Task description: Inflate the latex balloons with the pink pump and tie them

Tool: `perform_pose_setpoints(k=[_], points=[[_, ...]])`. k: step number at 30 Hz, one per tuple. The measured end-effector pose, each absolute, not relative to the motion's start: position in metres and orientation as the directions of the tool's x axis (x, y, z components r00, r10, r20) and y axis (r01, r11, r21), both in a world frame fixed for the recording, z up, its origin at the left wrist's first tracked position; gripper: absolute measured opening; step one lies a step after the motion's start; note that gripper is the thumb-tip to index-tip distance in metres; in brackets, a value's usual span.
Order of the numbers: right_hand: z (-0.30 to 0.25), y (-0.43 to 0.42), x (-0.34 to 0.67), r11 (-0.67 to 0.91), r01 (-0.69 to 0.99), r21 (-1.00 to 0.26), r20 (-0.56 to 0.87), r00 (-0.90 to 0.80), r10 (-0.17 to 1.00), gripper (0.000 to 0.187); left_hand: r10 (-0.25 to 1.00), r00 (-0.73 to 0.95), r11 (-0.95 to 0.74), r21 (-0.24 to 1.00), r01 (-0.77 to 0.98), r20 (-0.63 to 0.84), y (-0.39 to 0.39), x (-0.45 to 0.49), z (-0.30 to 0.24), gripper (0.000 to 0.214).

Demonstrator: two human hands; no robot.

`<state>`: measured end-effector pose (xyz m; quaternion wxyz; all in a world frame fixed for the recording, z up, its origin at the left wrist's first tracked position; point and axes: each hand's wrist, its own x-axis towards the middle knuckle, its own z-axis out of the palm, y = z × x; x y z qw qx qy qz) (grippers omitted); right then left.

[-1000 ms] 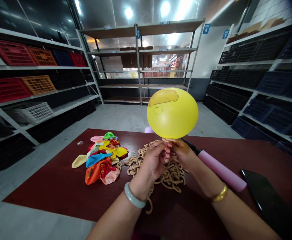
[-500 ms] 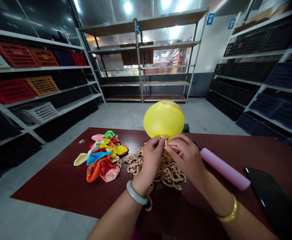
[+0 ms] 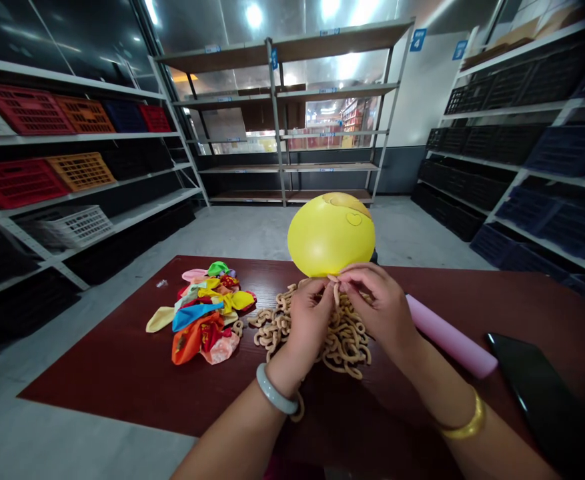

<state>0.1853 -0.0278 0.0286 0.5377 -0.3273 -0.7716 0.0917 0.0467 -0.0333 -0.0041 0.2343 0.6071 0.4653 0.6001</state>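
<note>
An inflated yellow balloon point(image 3: 329, 233), printed with a thin heart outline, stands upright above the table with its neck end down at my fingertips. My left hand point(image 3: 312, 317) is closed in a pinch at that end. Thumb and fingers of my right hand point(image 3: 385, 303) pinch right beside it, nearly touching the left. Between the fingertips shows a small tan curved piece point(image 3: 337, 295); whether it is looped round the balloon's neck is hidden. Beneath both hands lies a heap of tan curved pieces point(image 3: 345, 350), partly covered by my left hand and wrist.
Left of the heap, a pile of limp coloured balloons point(image 3: 197, 308) lies on the dark red table point(image 3: 117, 373). To the right are a pink cylinder point(image 3: 452, 337) and a black phone-like slab point(image 3: 535, 393). Shelves with crates point(image 3: 79, 172) stand around.
The balloon has risen slightly and turned, so its heart outline now shows more fully. Both hands have shifted a little right, still pinching close together at its lower end.
</note>
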Motion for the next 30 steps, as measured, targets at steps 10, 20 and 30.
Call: perform_pose_setpoints(k=[10,20,30], points=[[0.025,-0.027,0.19,0.743,0.578,-0.338,0.781,-0.267,0.564,0.009,0.782,-0.057,-0.548,0.728,0.413,0.621,-0.035,0.047,-0.006,0.016],[0.03,-0.022,0.192,0.589,0.574,-0.569,0.647,-0.131,0.752,0.012,0.707,0.095,-0.648,0.588,0.484,0.701,-0.026,0.039,-0.011,0.015],[0.03,-0.022,0.193,0.357,0.355,-0.864,0.364,-0.05,0.93,0.016,0.646,0.24,-0.7,0.437,0.565,0.724,-0.021,0.028,-0.009,0.02]])
